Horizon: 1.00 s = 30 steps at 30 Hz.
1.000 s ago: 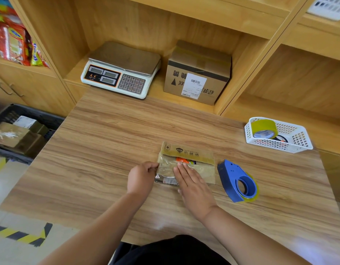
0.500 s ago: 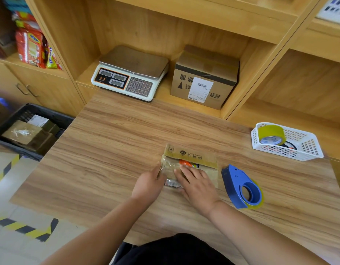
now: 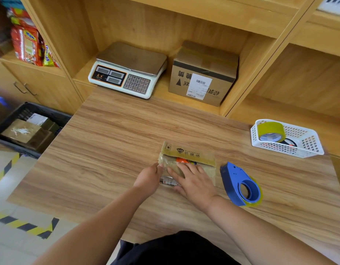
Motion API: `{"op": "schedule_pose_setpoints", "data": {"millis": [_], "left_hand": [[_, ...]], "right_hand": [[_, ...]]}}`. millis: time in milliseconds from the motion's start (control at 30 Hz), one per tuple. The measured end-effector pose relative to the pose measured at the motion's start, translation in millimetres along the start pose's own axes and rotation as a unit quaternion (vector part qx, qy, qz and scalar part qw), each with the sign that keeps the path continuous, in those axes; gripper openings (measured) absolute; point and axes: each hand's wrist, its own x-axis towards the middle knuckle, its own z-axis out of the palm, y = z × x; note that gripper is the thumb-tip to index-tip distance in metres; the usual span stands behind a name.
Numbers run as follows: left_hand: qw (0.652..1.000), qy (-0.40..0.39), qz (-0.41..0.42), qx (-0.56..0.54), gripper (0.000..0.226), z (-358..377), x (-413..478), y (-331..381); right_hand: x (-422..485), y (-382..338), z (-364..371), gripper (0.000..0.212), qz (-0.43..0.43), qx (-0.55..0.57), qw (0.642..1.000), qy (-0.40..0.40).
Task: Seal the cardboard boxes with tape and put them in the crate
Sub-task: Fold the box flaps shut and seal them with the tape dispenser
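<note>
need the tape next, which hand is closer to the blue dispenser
Right. The right hand lies on the small box, just beside the blue dispenser; the left hand holds the box's far edge.

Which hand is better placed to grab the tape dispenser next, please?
Probably the right hand: it rests on the cardboard box, beside the tape dispenser; the left hand is at the box's opposite edge.

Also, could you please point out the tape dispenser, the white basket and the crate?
tape dispenser [image 3: 232, 176]: head view, blue side plate.
white basket [image 3: 283, 149]: head view, near wall.
crate [image 3: 48, 111]: head view, far rim.
</note>
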Motion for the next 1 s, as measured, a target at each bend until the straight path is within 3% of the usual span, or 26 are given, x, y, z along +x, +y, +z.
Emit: {"op": "schedule_pose_setpoints", "data": {"millis": [200, 467, 600, 800, 933, 1000], "left_hand": [[0.998, -0.037, 0.033, -0.048, 0.043, -6.1, -3.2, -8.5], [0.992, -0.062, 0.046, 0.096, 0.068, -1.3, -6.4, -19.6], [0.974, -0.058, 0.065, 0.209, 0.066, -3.3, -4.1, -20.5], [0.919, -0.016, 0.067, 0.387, 0.066, -0.6, -4.3, -17.5], [0.912, -0.014, 0.074, 0.404, 0.063, -1.0, -4.2, -17.7], [0.909, 0.036, 0.112, 0.401, 0.055, 0.8, -2.1, -23.7]], "right_hand": [[1.7, -0.7, -1.9, 0.043, 0.043, 0.053, 0.998, 0.02], [13.9, -9.0, 3.1, 0.03, 0.078, 0.079, 0.99, 0.084], [16.5, -8.0, 3.4, 0.021, 0.051, 0.049, 0.994, 0.086], [18.8, -14.8, -0.5, 0.02, 0.07, 0.038, 0.994, 0.069], [23.2, -16.5, -4.2, 0.019, 0.077, 0.023, 0.995, 0.053], [25.5, -18.0, -5.1, 0.018, 0.087, 0.021, 0.995, 0.04]]}}
